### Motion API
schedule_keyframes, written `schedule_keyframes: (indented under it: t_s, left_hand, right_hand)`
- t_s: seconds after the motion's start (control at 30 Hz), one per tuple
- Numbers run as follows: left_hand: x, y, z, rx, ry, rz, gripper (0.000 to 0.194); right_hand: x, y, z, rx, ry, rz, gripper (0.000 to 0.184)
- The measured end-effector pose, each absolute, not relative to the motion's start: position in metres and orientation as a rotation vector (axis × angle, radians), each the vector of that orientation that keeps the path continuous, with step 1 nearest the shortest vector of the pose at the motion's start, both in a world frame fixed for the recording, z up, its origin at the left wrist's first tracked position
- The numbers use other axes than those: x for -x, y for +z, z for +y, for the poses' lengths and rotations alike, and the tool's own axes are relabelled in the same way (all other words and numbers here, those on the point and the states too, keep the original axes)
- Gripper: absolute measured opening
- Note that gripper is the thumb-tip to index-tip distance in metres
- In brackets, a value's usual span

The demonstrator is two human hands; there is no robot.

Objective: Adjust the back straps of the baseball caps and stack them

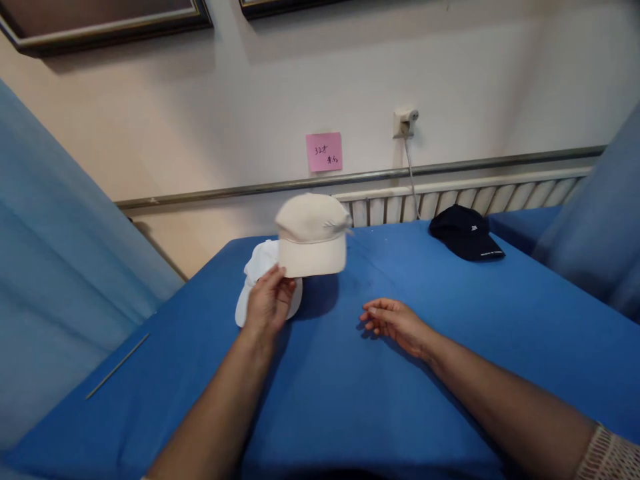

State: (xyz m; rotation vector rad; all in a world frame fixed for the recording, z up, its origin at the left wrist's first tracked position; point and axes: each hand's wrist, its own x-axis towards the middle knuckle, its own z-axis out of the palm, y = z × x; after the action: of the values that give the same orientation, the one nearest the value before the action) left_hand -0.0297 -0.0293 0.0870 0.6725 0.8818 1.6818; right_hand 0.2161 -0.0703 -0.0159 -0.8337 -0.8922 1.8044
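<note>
My left hand (pixel 271 298) is closed on the brim of a cream baseball cap (pixel 313 230), held up above the table with its front facing me. Behind that hand a white cap (pixel 263 261) lies on the blue table cover (pixel 350 393), partly hidden by the hand and the cream cap. My right hand (pixel 395 323) hovers low over the cover to the right, fingers loosely curled and apart, holding nothing. A dark navy cap (pixel 463 230) with small white lettering rests at the back right.
A thin stick (pixel 117 367) lies near the left edge. Blue curtains (pixel 60 267) hang at both sides. Along the wall behind run a metal rail (pixel 250 189) and a radiator (pixel 390 208). From the socket (pixel 404 125) a cable hangs down; a pink note (pixel 324 152) is beside it.
</note>
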Motion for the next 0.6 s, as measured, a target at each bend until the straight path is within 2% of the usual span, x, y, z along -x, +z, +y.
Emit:
schedule_keyframes:
  t_s: [0.13, 0.27, 0.4, 0.53, 0.6]
  left_hand:
    - [0.083, 0.101, -0.035, -0.665, 1.85, 1.093, 0.024]
    - [0.116, 0.075, -0.05, -0.583, 1.804, 1.307, 0.019]
    - [0.132, 0.048, -0.06, -0.556, 1.782, 1.534, 0.015]
    - [0.122, 0.054, -0.065, -0.893, 2.046, 1.937, 0.037]
    - [0.1, 0.061, -0.066, -1.221, 2.07, 1.918, 0.04]
  right_hand:
    - [-0.228, -0.022, -0.053, 0.947, 1.64, -0.746, 0.024]
    - [-0.265, -0.032, -0.023, 1.068, 1.283, -0.479, 0.018]
    - [-0.329, -0.039, 0.009, 1.201, 0.876, -0.164, 0.031]
    - [-0.385, -0.039, 0.027, 1.219, 0.782, -0.089, 0.043]
    - [-0.403, -0.038, 0.033, 1.206, 0.79, -0.097, 0.05]
